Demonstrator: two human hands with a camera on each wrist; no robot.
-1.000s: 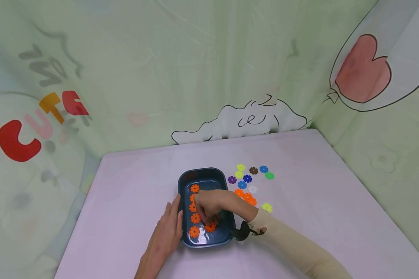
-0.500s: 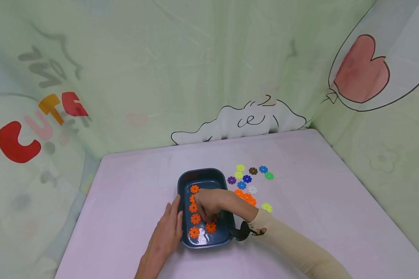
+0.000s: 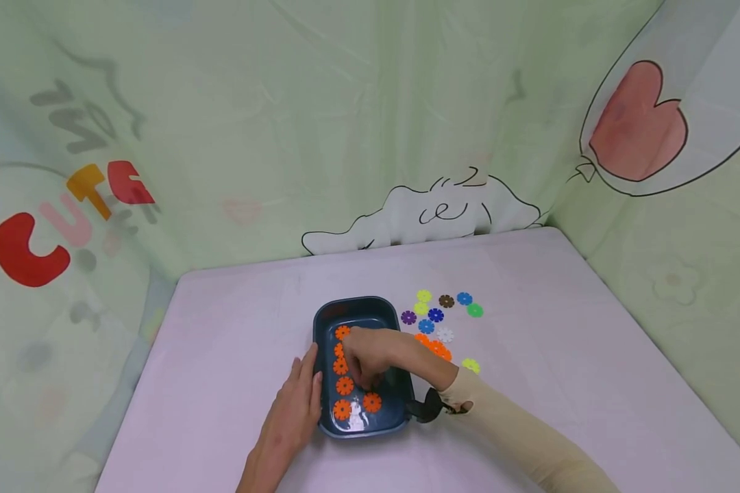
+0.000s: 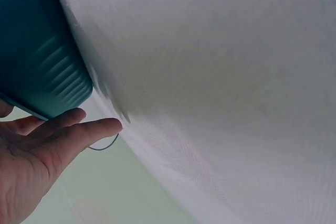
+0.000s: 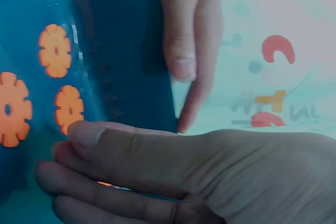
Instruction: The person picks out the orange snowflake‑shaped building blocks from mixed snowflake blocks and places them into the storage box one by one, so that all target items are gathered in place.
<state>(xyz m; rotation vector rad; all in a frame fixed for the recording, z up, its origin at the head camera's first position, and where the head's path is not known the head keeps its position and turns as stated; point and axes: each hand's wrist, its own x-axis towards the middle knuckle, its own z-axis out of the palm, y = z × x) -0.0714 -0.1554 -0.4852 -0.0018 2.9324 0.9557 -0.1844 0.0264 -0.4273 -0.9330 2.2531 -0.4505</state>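
Note:
A dark blue rectangular tray (image 3: 370, 433) stands on the table. Several orange notched plastic discs (image 3: 344, 385) form a column along its left side. One more orange disc (image 3: 372, 402) lies to their right, just below the fingers of my right hand (image 3: 373, 352). That hand hovers inside the tray with fingers loosely bent; in the right wrist view nothing shows between thumb and fingers, while part of the tray floor is hidden beneath. My left hand (image 3: 292, 407) rests against the tray's left wall with fingers extended, also seen in the left wrist view beside the tray (image 4: 47, 51).
Loose notched discs lie right of the tray: an orange group (image 3: 434, 348), a white disc (image 3: 445, 335), a brown disc (image 3: 447, 301), a green disc (image 3: 475, 310) and several others. A black strap piece (image 3: 428, 407) sits at my right wrist. Printed cloth surrounds the table (image 3: 240, 308).
My right fingers have lifted slightly away from the lower right orange disc, which now shows whole and has turned a little. The left hand stays against the tray.

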